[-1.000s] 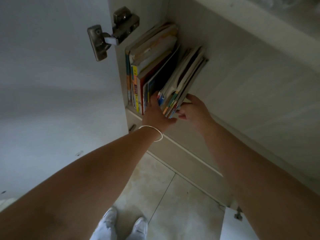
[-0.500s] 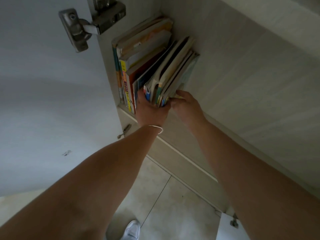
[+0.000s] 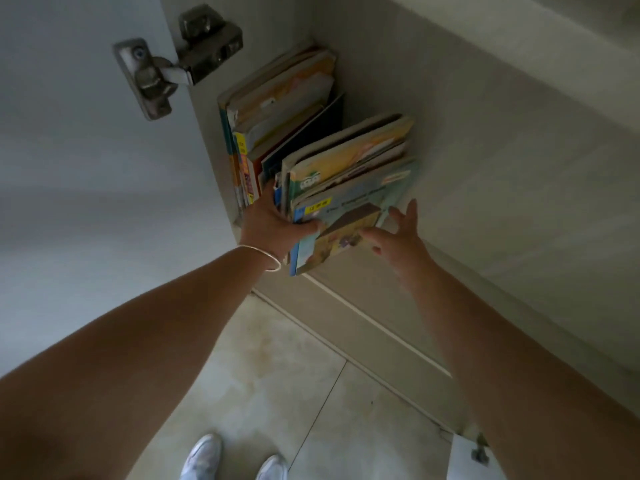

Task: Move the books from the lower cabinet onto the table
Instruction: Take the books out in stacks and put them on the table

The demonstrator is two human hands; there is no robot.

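Our shoes stand on the tiled floor. Our left hand grips a bundle of books by its near edge, half out over the cabinet's front edge. Our right hand is spread, fingertips touching the bundle's cover. More books stand against the left wall, by the hinge.

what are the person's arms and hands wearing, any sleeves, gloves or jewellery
Both forearms are bare as far as the picture reaches: no sleeves and no gloves. The left hand has a thin, plain silver-coloured bangle at the wrist. The right hand and its wrist carry nothing that shows, no ring or watch.
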